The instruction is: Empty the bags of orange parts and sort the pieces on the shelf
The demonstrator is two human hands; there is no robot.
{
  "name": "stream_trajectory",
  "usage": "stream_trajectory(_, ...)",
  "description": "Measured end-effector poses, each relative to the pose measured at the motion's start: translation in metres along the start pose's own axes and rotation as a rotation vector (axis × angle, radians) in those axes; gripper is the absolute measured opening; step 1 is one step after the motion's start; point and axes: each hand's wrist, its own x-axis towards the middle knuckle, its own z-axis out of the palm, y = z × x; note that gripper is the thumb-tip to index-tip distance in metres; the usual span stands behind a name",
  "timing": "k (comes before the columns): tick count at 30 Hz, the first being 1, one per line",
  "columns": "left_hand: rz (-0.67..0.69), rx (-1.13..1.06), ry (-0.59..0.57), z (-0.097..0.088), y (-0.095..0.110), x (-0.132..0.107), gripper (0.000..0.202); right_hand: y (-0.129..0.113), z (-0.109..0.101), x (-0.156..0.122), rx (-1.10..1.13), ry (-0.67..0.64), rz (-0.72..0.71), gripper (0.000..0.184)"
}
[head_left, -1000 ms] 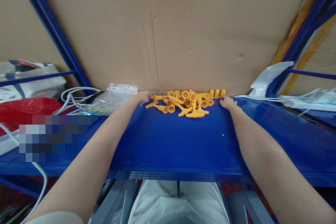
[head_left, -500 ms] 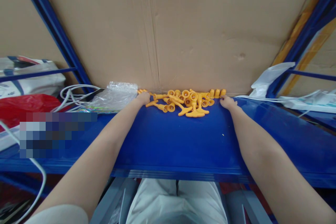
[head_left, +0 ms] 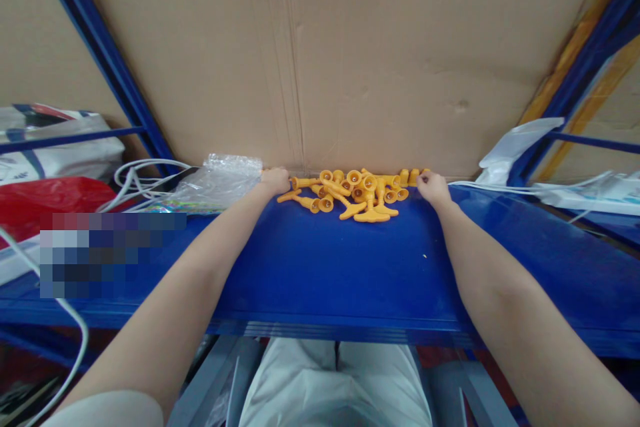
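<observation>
A pile of several small orange plastic parts [head_left: 357, 193], T-shaped pieces and little caps, lies at the back of a blue shelf [head_left: 325, 267] against a cardboard sheet [head_left: 350, 60]. My left hand [head_left: 276, 181] rests at the pile's left end with its fingers curled and touches the nearest orange pieces. My right hand [head_left: 433, 187] sits at the pile's right end, its fingertips over the outermost orange cap. The backs of both hands hide the fingers, so what they grip is not visible.
A crumpled clear plastic bag [head_left: 220, 180] lies just left of my left hand, with white cables [head_left: 143, 177] and a red bag [head_left: 45, 200] further left. White bags and cables [head_left: 515, 147] sit at the right. Blue rack posts [head_left: 100, 53] frame the shelf.
Both hands have moved slightly further back and inward toward the pile. My right hand now covers the rightmost orange cap, and my left hand hides the pieces at the left end.
</observation>
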Motion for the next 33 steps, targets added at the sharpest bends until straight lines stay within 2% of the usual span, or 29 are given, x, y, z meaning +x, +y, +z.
stream_trajectory(2, -0.018, -0.107, 0.054, -0.007, 0.003, 0.001, 0.043, -0.008, 0.001, 0.003, 0.146, -0.087, 0.009, 0.024)
stream_trajectory(5, -0.034, -0.303, 0.174, -0.018, 0.008, 0.004, 0.039, -0.021, 0.004, 0.009, 0.391, -0.213, 0.107, 0.026)
stream_trajectory(8, -0.049, -0.485, 0.271, -0.03, 0.014, 0.006, 0.038, -0.03, 0.007, 0.013, 0.497, -0.269, 0.137, 0.03)
stream_trajectory(14, -0.002, -0.861, 0.308, -0.059, 0.034, -0.003, 0.034, -0.037, 0.004, 0.013, 0.394, -0.297, 0.099, 0.039)
stream_trajectory(19, 0.062, -1.136, 0.288, -0.086, 0.058, -0.024, 0.028, -0.053, -0.001, 0.01, 0.153, -0.319, -0.066, 0.044)
stream_trajectory(23, 0.098, -1.266, 0.207, -0.102, 0.076, -0.049, 0.024, -0.069, -0.001, 0.008, -0.073, -0.338, -0.144, 0.035)
stream_trajectory(26, 0.086, -1.398, 0.093, -0.107, 0.091, -0.07, 0.025, -0.077, -0.004, 0.005, -0.178, -0.332, -0.179, 0.031)
stream_trajectory(30, 0.131, -1.609, -0.149, -0.106, 0.11, -0.097, 0.026, -0.085, -0.011, -0.005, -0.23, -0.307, -0.207, 0.028)
stream_trajectory(33, 0.193, -1.712, -0.311, -0.099, 0.121, -0.117, 0.023, -0.091, -0.018, -0.014, -0.22, -0.223, -0.172, 0.033)
